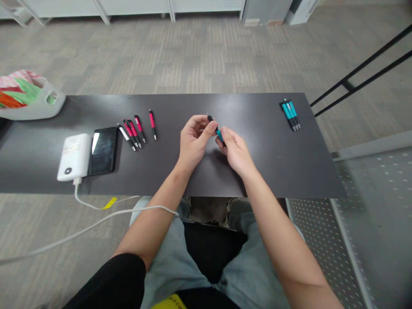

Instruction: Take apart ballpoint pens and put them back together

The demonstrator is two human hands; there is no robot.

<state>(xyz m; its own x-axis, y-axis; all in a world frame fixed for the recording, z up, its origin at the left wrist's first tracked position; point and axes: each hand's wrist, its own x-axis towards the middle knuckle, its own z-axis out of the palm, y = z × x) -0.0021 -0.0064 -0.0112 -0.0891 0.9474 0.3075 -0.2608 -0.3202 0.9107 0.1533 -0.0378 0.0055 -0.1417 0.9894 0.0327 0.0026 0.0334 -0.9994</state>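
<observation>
Left hand [193, 142], right hand [237, 151] grip teal-black pen [219, 134] above dark table [273, 171].

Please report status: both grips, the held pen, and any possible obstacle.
Left grip and right grip closed on teal-and-black pen. Pen above dark table. White cable crosses left forearm.

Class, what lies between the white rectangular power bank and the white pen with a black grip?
In the head view, a black rectangular phone lies between the power bank and the white pen.
</observation>
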